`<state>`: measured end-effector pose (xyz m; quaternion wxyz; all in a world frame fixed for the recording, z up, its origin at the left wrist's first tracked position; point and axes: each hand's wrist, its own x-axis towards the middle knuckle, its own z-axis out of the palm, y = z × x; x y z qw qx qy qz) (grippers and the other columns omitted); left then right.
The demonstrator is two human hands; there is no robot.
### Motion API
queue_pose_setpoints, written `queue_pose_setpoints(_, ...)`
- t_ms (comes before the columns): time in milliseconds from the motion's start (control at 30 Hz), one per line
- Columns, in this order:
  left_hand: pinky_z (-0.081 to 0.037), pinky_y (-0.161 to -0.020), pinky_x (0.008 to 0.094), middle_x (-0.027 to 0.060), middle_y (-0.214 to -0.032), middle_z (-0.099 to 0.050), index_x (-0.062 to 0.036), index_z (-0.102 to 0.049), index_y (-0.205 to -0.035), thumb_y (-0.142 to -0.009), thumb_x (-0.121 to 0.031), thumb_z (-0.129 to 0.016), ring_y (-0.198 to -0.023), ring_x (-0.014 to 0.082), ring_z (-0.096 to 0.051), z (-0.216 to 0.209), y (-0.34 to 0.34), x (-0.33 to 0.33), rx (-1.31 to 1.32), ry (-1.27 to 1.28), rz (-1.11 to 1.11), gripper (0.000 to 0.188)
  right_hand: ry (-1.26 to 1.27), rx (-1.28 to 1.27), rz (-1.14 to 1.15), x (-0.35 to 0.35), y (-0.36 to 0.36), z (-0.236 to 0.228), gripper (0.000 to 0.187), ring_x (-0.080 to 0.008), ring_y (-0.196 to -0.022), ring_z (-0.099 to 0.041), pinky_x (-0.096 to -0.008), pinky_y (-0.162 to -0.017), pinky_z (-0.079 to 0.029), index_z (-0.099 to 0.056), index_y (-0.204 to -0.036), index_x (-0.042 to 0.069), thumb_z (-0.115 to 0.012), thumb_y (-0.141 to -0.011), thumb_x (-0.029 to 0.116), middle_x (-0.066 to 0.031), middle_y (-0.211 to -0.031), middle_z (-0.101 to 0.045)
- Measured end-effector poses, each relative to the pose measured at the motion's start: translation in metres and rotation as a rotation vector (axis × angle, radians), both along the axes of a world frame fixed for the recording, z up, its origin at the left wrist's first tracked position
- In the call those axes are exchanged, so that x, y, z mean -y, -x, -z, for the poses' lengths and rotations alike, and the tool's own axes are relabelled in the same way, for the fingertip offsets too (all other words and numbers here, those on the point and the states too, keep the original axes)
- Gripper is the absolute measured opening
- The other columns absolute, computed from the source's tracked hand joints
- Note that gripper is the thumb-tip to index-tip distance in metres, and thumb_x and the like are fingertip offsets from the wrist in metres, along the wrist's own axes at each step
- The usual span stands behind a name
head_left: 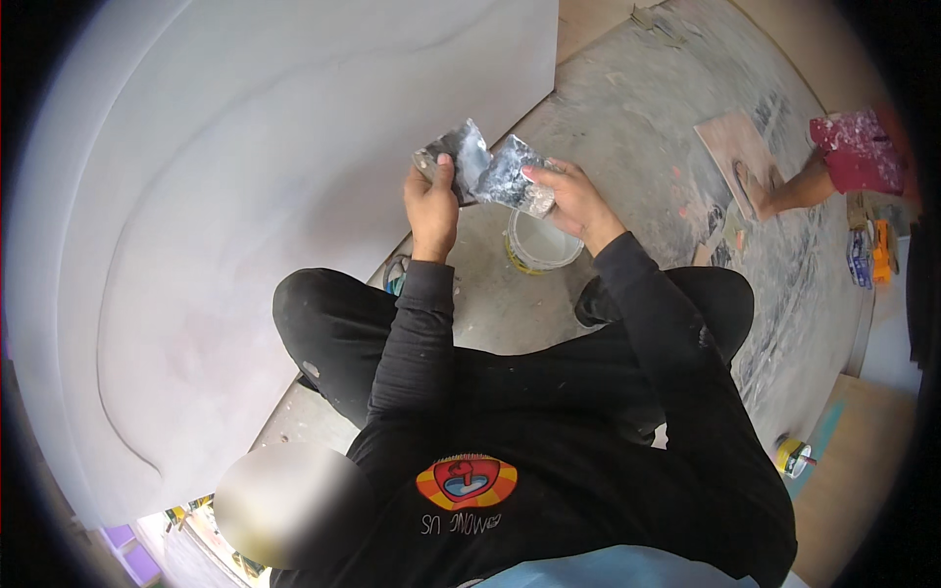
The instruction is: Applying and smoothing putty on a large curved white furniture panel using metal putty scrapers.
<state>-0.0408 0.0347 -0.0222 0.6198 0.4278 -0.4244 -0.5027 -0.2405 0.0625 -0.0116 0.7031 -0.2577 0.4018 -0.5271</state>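
My left hand (pixel 431 208) grips a flat metal scraper (pixel 459 152), its thumb lying on the smeared plate. In my right hand (pixel 580 201) is a second flat metal scraper (pixel 510 176), pinched between thumb and fingers and spotted with pale filler. The two plates meet or overlap at their inner edges; whether they touch I cannot tell. Just below my right hand stands a small white bucket (pixel 518 259) with a yellow-marked side. What it holds is hard to make out.
A large pale wall panel (pixel 225 196) fills the left side. The floor (pixel 637 137) is grey and smeared. On the right, another person's limb (pixel 809 186) with spattered maroon cloth (pixel 861 152) reaches a brown board (pixel 725 147). An orange object (pixel 880 252) and a small tub (pixel 792 458) lie farther right.
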Motion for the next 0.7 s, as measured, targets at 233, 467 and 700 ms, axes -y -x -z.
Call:
queue_pose_setpoints(233,-0.048,-0.075,0.031,0.0076,-0.087,-0.068,0.0044,-0.063,-0.105,-0.098,-0.032,-0.061,-0.081,0.0127,-0.057,-0.016,0.006,-0.023,0.527,0.076,0.324,0.037,0.123,0.095,0.144,0.015,0.043,-0.011,0.022,-0.0209,-0.095,-0.068,-0.0338,-0.082,-0.056,-0.061,-0.109,-0.005,-0.065,-0.094,0.01,-0.0121,-0.108,-0.067)
queue_pose_setpoints(467,-0.047,-0.079,0.0272,0.0047,-0.096,-0.068,0.0046,-0.062,-0.11,-0.099,-0.02,-0.061,-0.086,0.0109,-0.058,-0.005,0.02,-0.019,0.263,0.055,0.123,0.027,-0.261,-1.532,0.743,0.016,0.181,0.099,0.031,-0.0348,-0.088,-0.068,-0.0425,-0.082,-0.054,-0.066,-0.099,-0.004,-0.07,-0.091,0.026,-0.0182,-0.097,-0.071)
queue_pose_setpoints(700,-0.054,-0.079,0.0328,0.0074,-0.105,-0.066,0.0031,-0.058,-0.117,-0.1,-0.015,-0.056,-0.091,0.016,-0.064,-0.01,0.014,-0.014,-0.113,-0.104,0.101,0.025,0.035,-0.765,0.778,-0.002,0.137,0.103,0.036,-0.0266,-0.077,-0.068,-0.0386,-0.074,-0.052,-0.068,-0.097,-0.005,-0.072,-0.09,0.03,-0.0144,-0.089,-0.072)
